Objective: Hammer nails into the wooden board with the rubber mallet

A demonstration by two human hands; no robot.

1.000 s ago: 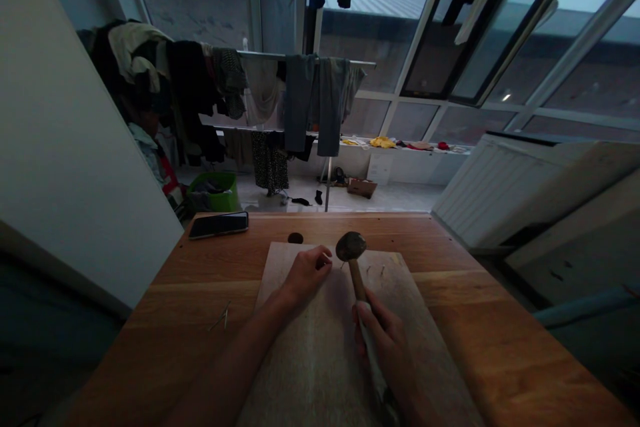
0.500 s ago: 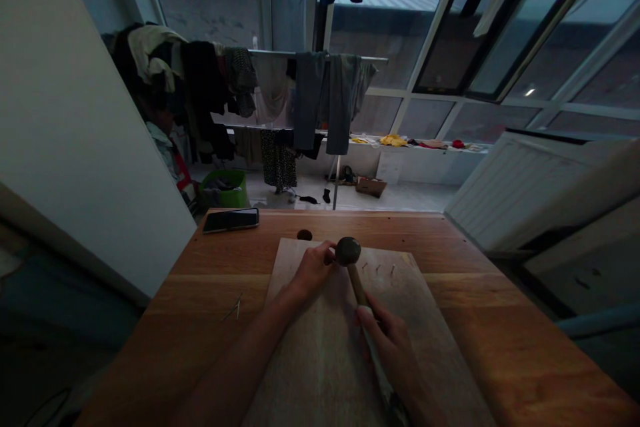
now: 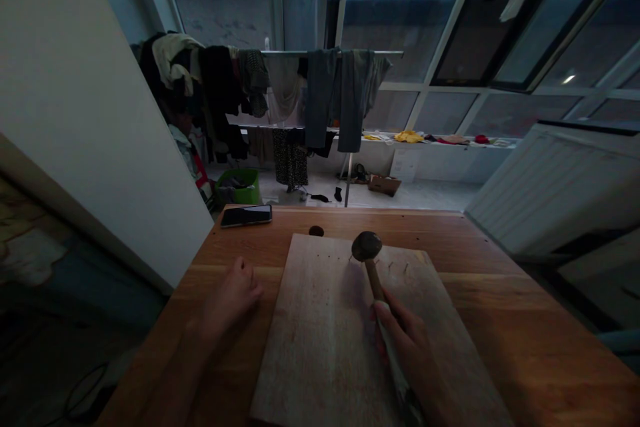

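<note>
My right hand (image 3: 407, 340) is wrapped around the wooden handle of a hammer (image 3: 376, 282), whose dark rounded head (image 3: 367, 246) is raised over the far part of a wooden board (image 3: 310, 320). Several thin nails stand in the board near its far edge. One nail (image 3: 351, 258) is just left of the hammer head, and another nail (image 3: 406, 268) leans slightly on the right. On the table left of the board, my left hand (image 3: 237, 290) is closed with its fingers curled. Anything inside those fingers is hidden.
A phone (image 3: 247, 215) lies at the table's far left corner, and a dark round spot (image 3: 316, 231) is just beyond the board. Past the wooden table (image 3: 500, 320) stand a laundry rack with hanging clothes (image 3: 320, 100) and a green basket (image 3: 247, 193). A white panel (image 3: 100, 120) borders the left side.
My left hand has left the nail by the hammer head and moved left onto the table, covering where loose nails lay. The hammer stays over the board. The view has shifted slightly.
</note>
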